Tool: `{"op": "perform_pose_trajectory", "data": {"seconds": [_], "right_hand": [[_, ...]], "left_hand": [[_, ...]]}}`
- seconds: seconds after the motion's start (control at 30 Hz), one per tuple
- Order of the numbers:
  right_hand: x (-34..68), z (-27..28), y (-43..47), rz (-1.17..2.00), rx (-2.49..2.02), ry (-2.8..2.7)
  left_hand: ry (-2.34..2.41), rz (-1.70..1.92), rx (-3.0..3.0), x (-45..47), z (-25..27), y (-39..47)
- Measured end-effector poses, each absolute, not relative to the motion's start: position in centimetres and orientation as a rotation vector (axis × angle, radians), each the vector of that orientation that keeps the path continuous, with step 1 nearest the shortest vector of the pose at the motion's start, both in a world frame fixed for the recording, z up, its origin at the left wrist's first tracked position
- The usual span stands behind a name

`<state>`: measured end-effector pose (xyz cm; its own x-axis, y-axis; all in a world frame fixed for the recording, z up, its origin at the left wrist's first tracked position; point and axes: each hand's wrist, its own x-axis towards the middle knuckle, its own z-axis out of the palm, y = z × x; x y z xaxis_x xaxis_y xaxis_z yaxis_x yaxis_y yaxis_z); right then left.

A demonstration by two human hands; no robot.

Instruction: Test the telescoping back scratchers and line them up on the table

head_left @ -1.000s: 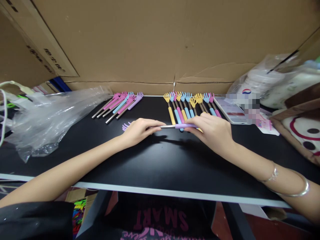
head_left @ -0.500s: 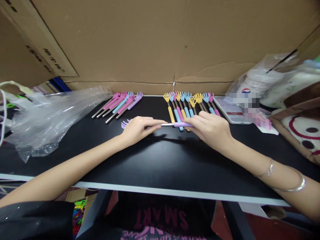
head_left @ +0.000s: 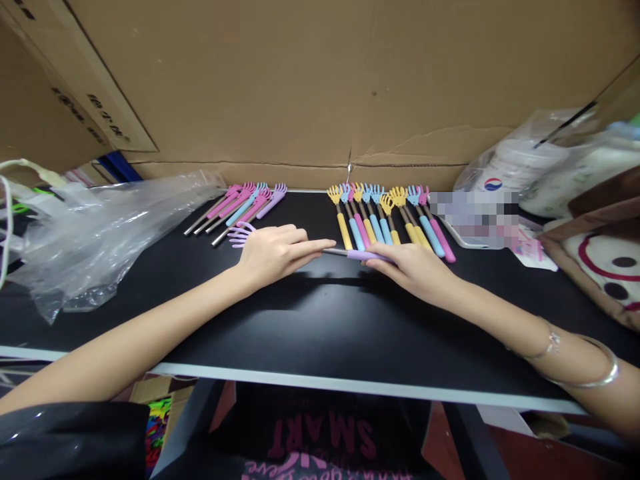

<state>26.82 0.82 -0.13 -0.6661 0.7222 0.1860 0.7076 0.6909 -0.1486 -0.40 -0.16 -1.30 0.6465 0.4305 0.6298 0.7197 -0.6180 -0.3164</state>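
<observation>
A purple back scratcher lies level across both hands, above the black tabletop. My left hand is closed round its head end, with the purple claw poking out on the left and a stretch of metal rod showing on the right. At the other end, my right hand grips the purple handle. Behind the right hand is a row of back scratchers in yellow, blue and pink, claws pointing away from me. A smaller bunch of pink, blue and purple scratcher parts with bare metal rods lies behind the left hand.
A clear plastic bag spreads over the left side of the table. On the right are a phone, partly blurred, a bagged white cup and a brown cloth item. A cardboard wall stands at the back.
The left hand has shifted slightly left, and more of the claw shows. My right hand has turned and lowered a little, uncovering handles in the row behind it.
</observation>
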Motion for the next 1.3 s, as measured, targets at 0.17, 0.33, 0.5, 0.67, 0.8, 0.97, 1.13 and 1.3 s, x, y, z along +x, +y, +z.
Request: {"op": "perform_pose_trajectory", "data": {"seconds": [0.17,0.33,0.5,0.67,0.8,0.97,1.13,1.3], "right_hand": [[26.9,0.1,0.9,-0.077,-1.207,-2.635],[28.1,1.1,2.0,-0.168,-1.181,-2.608],[29.4,2.1,3.3,-0.308,-1.207,-2.624],[29.8,2.0,3.5,-0.400,-1.200,-2.621],[29.5,1.5,3.2,-0.405,-1.154,-2.663],[29.3,1.1,2.9,-0.450,-1.091,-2.664],[29.2,1.0,2.9,-0.535,-1.047,-2.612],[28.8,0.6,2.6,-0.575,-1.033,-2.587]], "left_hand": [[-0.884,-0.621,-2.292,-0.1,-0.7,-0.2],[-0.917,-0.532,-2.229,-0.5,0.1,0.0],[-1.039,-0.458,-2.242,-2.0,0.8,0.7],[-1.030,-0.465,-2.296,-2.7,0.8,1.2],[-0.955,-0.480,-2.337,-2.7,0.3,1.3],[-0.934,-0.492,-2.384,-2.7,-0.4,1.3],[-0.959,-0.521,-2.412,-2.5,-0.6,1.2],[-0.958,-0.557,-2.422,-2.3,-0.5,0.9]]}}
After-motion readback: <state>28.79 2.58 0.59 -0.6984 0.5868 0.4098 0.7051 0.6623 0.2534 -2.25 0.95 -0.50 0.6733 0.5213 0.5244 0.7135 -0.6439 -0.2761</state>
